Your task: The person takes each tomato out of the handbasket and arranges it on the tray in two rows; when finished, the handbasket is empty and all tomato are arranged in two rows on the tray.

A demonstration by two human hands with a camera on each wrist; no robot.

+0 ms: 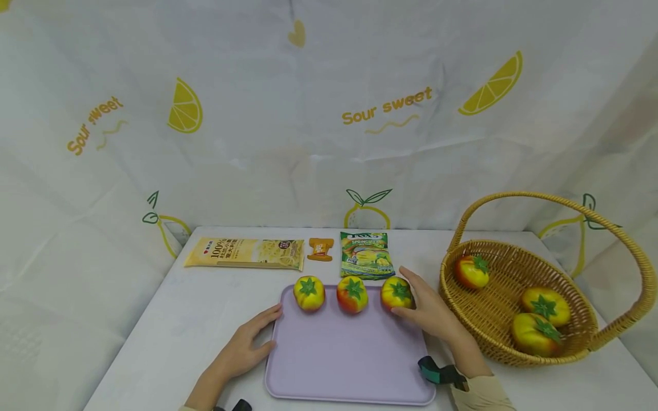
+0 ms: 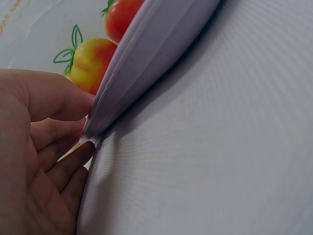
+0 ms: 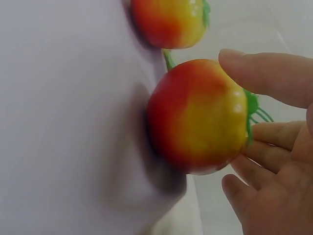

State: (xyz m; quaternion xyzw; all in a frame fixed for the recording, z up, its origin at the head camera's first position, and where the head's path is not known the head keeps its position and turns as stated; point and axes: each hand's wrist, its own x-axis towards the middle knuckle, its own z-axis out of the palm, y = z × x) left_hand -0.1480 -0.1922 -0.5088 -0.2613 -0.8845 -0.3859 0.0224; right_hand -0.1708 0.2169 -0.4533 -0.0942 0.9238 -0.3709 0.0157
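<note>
Three red-and-yellow persimmons with green leafy tops lie in a row along the far edge of a lilac tray (image 1: pixel 349 359): a left one (image 1: pixel 309 301), a middle one (image 1: pixel 352 302) and a right one (image 1: pixel 394 301). My right hand (image 1: pixel 432 308) is spread around the right persimmon. In the right wrist view its thumb (image 3: pixel 264 73) overlaps that fruit near the leafy top, with the fingers (image 3: pixel 269 156) spread beyond it. My left hand (image 1: pixel 244 345) rests thumb and fingertips at the tray's left rim, its fingers loosely extended in the left wrist view.
A wicker basket (image 1: pixel 462 328) with a tall handle stands at the right, holding three more persimmons (image 1: pixel 545 305). Behind the tray lie a yellow noodle packet (image 1: pixel 247 254), a small orange packet (image 1: pixel 321 249) and a green candy bag (image 1: pixel 366 256). A printed curtain hangs behind the table.
</note>
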